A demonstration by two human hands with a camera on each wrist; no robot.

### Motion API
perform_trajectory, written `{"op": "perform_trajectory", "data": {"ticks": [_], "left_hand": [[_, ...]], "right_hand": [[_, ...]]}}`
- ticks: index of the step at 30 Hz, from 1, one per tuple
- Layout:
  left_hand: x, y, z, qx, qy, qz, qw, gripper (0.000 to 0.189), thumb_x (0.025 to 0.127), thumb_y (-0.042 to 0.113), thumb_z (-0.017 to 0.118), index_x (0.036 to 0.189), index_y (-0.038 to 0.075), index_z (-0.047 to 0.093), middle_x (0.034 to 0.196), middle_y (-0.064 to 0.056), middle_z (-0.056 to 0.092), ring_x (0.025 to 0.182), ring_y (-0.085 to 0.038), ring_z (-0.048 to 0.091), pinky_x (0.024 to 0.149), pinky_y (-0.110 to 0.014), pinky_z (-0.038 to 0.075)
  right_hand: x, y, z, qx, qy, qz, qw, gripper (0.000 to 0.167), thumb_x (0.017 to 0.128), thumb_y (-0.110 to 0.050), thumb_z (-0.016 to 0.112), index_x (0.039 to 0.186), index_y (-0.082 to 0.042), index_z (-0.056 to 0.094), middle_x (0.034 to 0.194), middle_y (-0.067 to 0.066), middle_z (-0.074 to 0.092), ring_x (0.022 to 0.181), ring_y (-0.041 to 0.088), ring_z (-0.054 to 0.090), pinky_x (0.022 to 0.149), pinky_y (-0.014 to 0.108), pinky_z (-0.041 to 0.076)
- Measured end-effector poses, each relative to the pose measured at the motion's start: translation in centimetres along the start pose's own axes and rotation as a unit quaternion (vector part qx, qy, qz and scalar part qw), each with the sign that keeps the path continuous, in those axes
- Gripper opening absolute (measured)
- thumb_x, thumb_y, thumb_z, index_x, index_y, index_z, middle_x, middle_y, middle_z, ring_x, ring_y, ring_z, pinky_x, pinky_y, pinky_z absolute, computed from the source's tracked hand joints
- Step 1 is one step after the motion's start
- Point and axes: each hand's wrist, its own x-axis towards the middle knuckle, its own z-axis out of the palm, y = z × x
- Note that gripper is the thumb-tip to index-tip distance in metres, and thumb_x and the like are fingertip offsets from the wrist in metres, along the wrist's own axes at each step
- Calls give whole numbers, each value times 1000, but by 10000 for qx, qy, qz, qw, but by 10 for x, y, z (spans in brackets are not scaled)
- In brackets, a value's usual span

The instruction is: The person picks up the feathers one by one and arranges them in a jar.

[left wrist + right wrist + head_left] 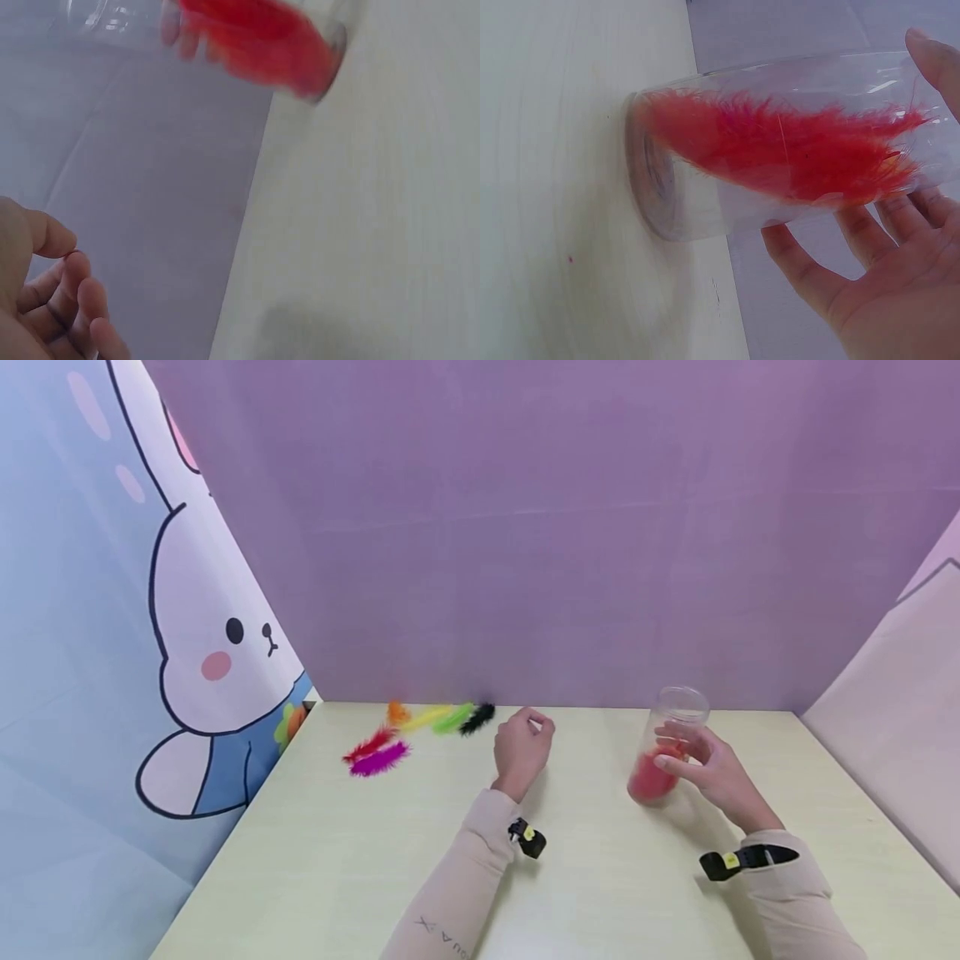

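My right hand (723,777) grips a clear jar (681,703), its thumb on one side and fingers on the other. Fluffy red feathers (795,150) with some orange lie inside the jar. It leans slightly over the table's right half. My left hand (522,743) is raised near the table's back, to the left of the jar and apart from it. Its fingers (91,298) bend loosely and the thumb meets the index fingertip; nothing can be made out between them.
Several loose feathers lie at the back left: black (477,719), green (453,718), yellow (425,718), orange (397,712), red (371,746) and purple (380,759). A purple backdrop (525,527) stands behind the pale table (315,860). A tiny red speck (571,259) sits on the tabletop.
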Motion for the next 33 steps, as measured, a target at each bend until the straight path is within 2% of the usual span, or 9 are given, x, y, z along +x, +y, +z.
{"op": "perform_trajectory", "data": {"ticks": [7, 11, 16, 19, 23, 26, 33], "left_hand": [[5, -34, -26, 295, -32, -278, 9992, 14, 93, 29, 66, 94, 18, 74, 73, 3, 69, 59, -13, 60, 56, -30, 45], [11, -52, -38, 314, 144, -482, 9982, 13, 93, 28, 66, 94, 18, 75, 78, 0, 71, 64, -17, 63, 59, -34, 47], [21, -72, -49, 340, 461, -775, 9953, 13, 92, 28, 68, 92, 19, 77, 85, -1, 75, 74, -23, 70, 63, -39, 52], [25, -80, -56, 296, 631, -1004, 9925, 13, 90, 26, 68, 91, 18, 78, 88, -1, 77, 80, -29, 72, 69, -45, 55], [30, -88, -61, 241, 686, -1326, 9885, 13, 90, 24, 69, 94, 16, 79, 87, -5, 76, 79, -33, 72, 70, -49, 55], [34, -94, -62, 273, 646, -1515, 9860, 14, 91, 23, 70, 99, 16, 79, 89, -8, 77, 83, -35, 72, 73, -50, 56], [42, -104, -62, 315, 463, -1701, 9838, 22, 91, 23, 72, 110, 14, 77, 107, -13, 77, 100, -42, 71, 83, -55, 56]], "right_hand": [[-1, -2, -1, -81, 3, 36, 10000, 65, 96, -33, 73, 151, -12, 46, 137, 1, 65, 115, -14, 54, 90, 8, 46], [-1, -2, -1, -139, 2, 83, 9999, 64, 96, -34, 73, 151, -13, 46, 140, 11, 63, 114, -15, 54, 90, 8, 46], [-1, -2, -1, -132, 0, 94, 9999, 64, 96, -34, 72, 151, -13, 47, 141, 14, 62, 114, -14, 54, 90, 8, 46], [-1, -2, 0, -105, -8, 95, 9999, 64, 96, -34, 72, 151, -13, 46, 142, 16, 61, 114, -15, 54, 90, 8, 46], [-1, -3, -1, -121, -30, 158, 9998, 65, 96, -36, 72, 151, -14, 45, 143, 18, 60, 115, -15, 53, 91, 8, 46], [-1, -3, -1, -126, -39, 182, 9997, 65, 96, -36, 72, 152, -14, 45, 143, 17, 60, 115, -15, 52, 91, 8, 46], [-1, -2, 0, -77, -16, 140, 9999, 65, 96, -35, 73, 151, -13, 46, 142, 16, 61, 115, -15, 54, 91, 8, 46]]}}
